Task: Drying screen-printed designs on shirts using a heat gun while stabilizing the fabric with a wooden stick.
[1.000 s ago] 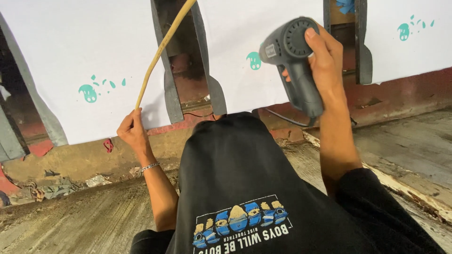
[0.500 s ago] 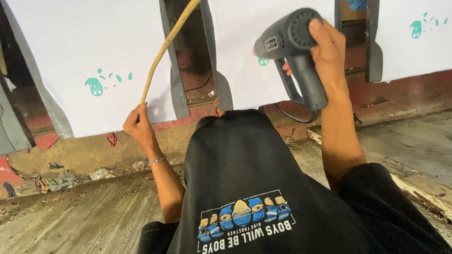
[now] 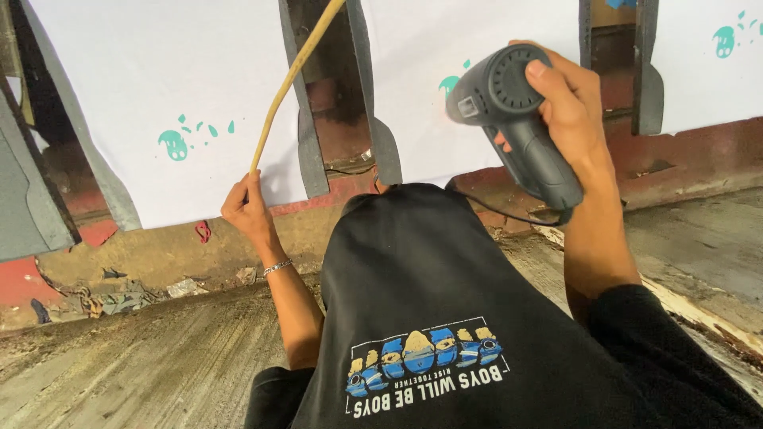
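Left hand closed round thin cane; right hand gripping grey power tool, nozzle hidden. White panels far; black shirt blocks near floor.

- One view only, from the person's head, looking steeply down over their own black shirt.
- It faces a wall of white panels, close by.
- The concrete floor fills the lower left.

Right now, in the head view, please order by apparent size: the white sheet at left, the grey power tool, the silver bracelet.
1. White sheet, largest.
2. Grey power tool; nearer the camera, so perhaps flattered.
3. Silver bracelet, smallest.
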